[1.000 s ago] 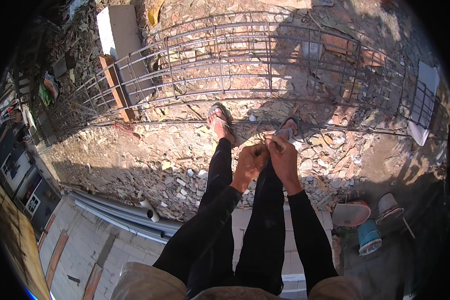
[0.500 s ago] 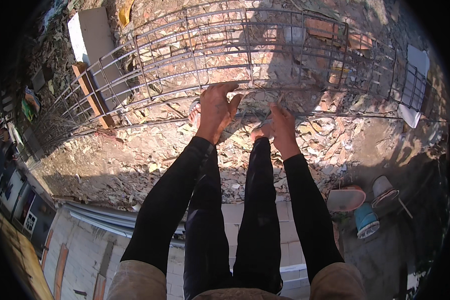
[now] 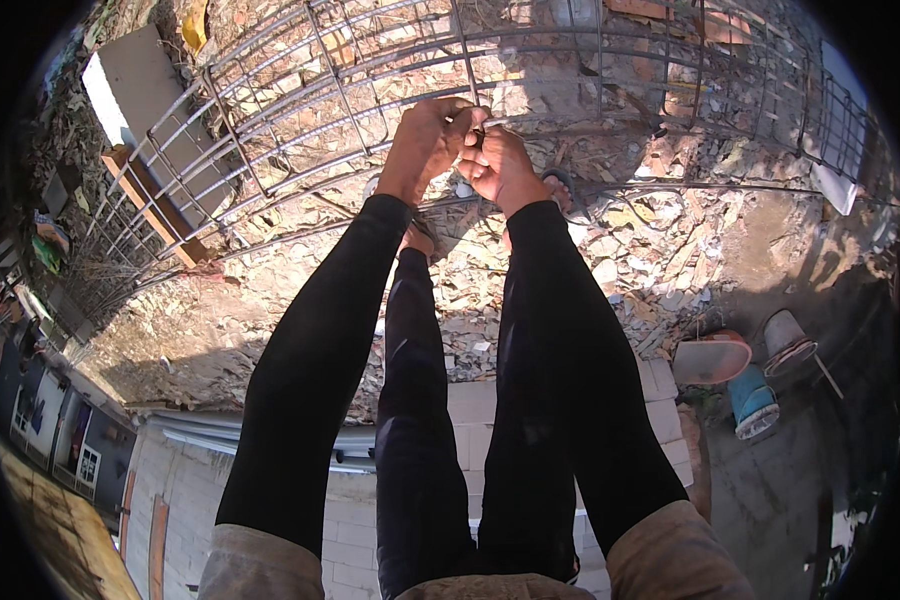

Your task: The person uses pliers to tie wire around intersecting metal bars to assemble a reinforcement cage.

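Note:
A long steel rebar cage [image 3: 467,60] stretches across the far part of the view, its bars crossed by square stirrups. My left hand [image 3: 422,147] is closed at the cage's near side, thumb and fingers gathered by a stirrup. Against its fingertips, my right hand [image 3: 502,170] is also closed, fingers curled in a pinch. What lies between the fingertips is small, dark and mostly hidden, so I cannot make it out. Both arms reach forward in black sleeves, above my legs and sandalled feet.
A wooden plank [image 3: 155,210] lies under the cage's left end, by a pale panel [image 3: 160,100]. Rubble and dry leaves cover the ground. At right stand an orange basin [image 3: 715,358], a blue bucket [image 3: 752,402] and a grey bucket [image 3: 785,338]. Grey pipes [image 3: 205,432] lie behind, left.
My hands were apart, the left open-fingered near the bar. They have come together farther forward at the stirrup, the right moving left and both closing. The view has shifted, and my feet have moved.

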The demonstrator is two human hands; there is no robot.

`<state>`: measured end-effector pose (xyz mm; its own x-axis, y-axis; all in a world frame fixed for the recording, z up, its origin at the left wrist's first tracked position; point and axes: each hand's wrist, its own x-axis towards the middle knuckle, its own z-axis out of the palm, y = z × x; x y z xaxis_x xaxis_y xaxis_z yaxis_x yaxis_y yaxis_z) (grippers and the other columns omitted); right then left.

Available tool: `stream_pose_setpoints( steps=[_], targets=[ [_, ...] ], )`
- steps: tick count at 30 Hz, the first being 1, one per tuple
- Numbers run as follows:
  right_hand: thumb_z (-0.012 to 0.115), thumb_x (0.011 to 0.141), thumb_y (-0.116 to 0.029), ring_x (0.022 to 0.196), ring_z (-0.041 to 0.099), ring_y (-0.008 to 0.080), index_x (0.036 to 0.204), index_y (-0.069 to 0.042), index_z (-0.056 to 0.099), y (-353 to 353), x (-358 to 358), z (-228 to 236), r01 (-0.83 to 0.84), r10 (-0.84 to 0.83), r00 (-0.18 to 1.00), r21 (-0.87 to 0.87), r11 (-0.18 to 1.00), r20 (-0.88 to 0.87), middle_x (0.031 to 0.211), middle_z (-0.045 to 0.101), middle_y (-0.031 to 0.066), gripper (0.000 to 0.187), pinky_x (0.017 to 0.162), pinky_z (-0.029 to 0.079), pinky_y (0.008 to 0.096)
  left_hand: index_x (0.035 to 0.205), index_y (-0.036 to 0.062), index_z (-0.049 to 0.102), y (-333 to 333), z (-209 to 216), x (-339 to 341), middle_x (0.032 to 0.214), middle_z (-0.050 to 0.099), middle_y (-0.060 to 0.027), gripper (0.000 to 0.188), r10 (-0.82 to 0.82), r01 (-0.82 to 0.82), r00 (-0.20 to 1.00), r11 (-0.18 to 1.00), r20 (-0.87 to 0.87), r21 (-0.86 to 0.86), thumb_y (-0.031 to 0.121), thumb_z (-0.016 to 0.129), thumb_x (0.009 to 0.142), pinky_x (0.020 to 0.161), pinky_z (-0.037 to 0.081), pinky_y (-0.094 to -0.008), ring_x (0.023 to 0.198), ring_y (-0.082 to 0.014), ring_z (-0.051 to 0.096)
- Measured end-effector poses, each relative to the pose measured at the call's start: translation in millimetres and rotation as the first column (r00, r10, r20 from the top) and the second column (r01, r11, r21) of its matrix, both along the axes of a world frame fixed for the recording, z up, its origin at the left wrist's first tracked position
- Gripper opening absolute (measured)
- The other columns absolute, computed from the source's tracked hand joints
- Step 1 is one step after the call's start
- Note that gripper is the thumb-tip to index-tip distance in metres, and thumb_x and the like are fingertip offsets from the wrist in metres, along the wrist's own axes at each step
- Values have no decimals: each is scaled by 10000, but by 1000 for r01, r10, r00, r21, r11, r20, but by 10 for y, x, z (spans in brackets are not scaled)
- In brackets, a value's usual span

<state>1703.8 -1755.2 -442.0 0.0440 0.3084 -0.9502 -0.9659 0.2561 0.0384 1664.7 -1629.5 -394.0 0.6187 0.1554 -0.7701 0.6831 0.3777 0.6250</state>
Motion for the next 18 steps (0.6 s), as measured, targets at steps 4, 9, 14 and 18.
stream_pose_setpoints(
  steps=[4, 9, 14, 18],
  targets=[
    [405, 994, -77, 473, 348, 77, 773, -156, 520, -5, 37, -29, -99, 96, 994, 56, 994, 44, 718, 497, -13, 262, 415, 268, 243, 1039, -56, 725, 48, -102, 7, 865, 724, -90, 230, -24, 25, 1000, 994, 11, -103, 144, 743, 927, 644, 542, -266, 702, -113, 640],
    [404, 1004, -120, 471, 296, 62, 809, -145, 568, -150, 9, -51, -74, 73, 997, 7, 997, 39, 712, 452, -34, 256, 407, 239, 240, 975, -22, 743, -78, -96, -81, 780, 714, -88, 159, -99, 63, 984, 972, 151, 227, 119, 754, 902, 632, 522, -279, 666, -109, 626],
    [461, 1007, -188, 594, 624, 248, 1055, -61, 632, -904, -203, 169, -334, 906, -44, -861, 385, 422, 836, 666, 128, 219, 535, 469, 399, 945, 134, 775, -80, -146, -8, 735, 692, -125, 173, -383, 249, 921, 722, 73, 646, 289, 752, 872, 654, 518, -389, 680, -341, 666],
    [539, 991, -212, 790, 718, 392, 1129, -84, 643, -576, 208, 1091, -431, 939, -161, -878, 209, 303, 907, 717, 234, 215, 690, 537, 490, 947, 141, 789, 103, -100, -94, 720, 698, -119, 189, -410, 283, 908, 757, 90, 589, 307, 758, 862, 639, 520, -378, 648, -303, 666]
  ],
)
